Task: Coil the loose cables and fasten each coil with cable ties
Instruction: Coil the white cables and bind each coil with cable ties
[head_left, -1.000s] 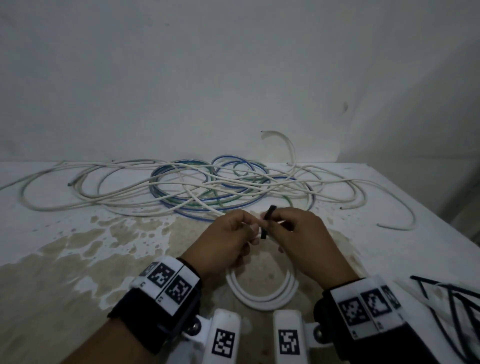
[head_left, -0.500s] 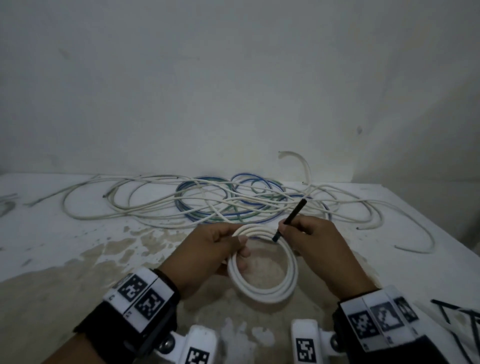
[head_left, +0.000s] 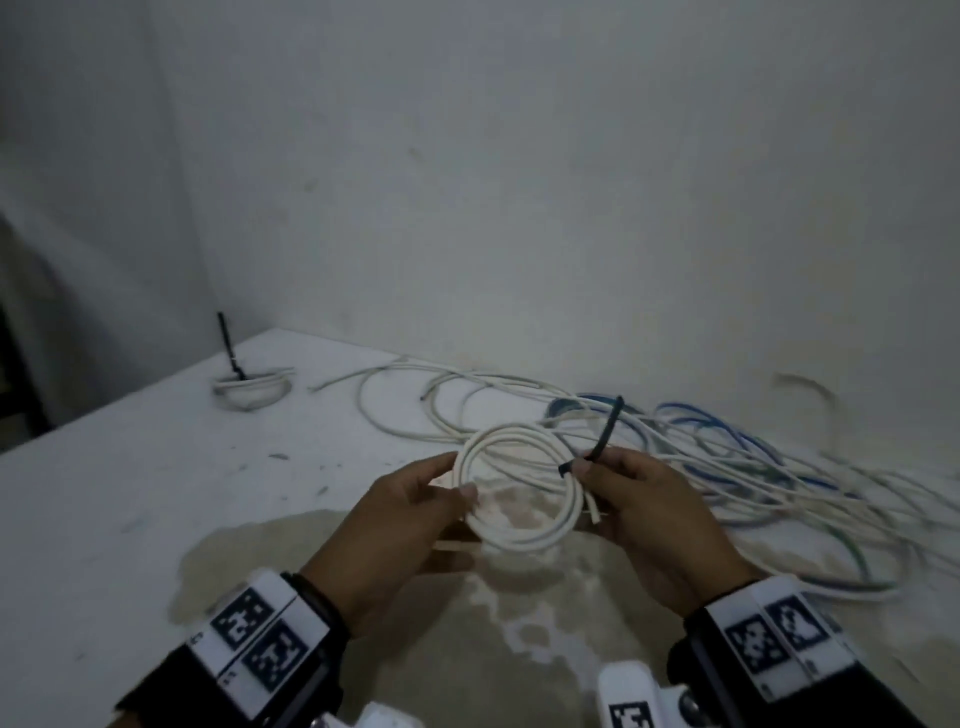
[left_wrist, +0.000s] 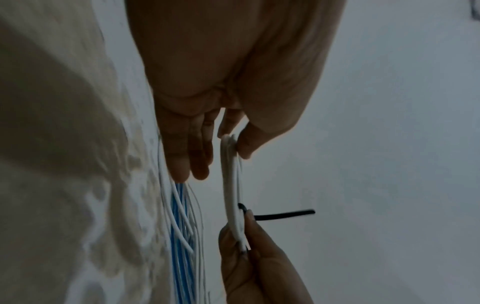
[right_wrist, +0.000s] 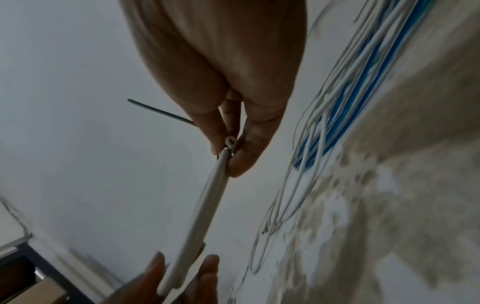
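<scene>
Tied coil (head_left: 250, 385): far left corner of the table (head_left: 130, 467), a small white coil lying flat, a black tie tail standing up from it.
Left hand (head_left: 402, 514): pinches the left side of the white cable coil (head_left: 517, 493) between thumb and fingers; in the left wrist view the other fingers (left_wrist: 187, 152) lie straight and free beside it.
White cable coil: held up above the table between both hands, a few round turns of smooth white sheathed cable, seen edge-on as a flat band (right_wrist: 193, 218) from the right wrist.
Black cable tie (head_left: 602, 436): thin, stiff strip at the coil's right side, its tail pointing up and away.
Right hand (head_left: 649, 514): pinches the coil's right side at the tie; a cut cable end (right_wrist: 230, 141) shows between its fingertips.
Loose cables (head_left: 727, 467): white and blue strands tangled flat on the table behind and right of the hands.
Table: white, with a large tan blotched stain (head_left: 467, 623) under the hands.
Wall (head_left: 519, 182): plain, pale, scuffed.
</scene>
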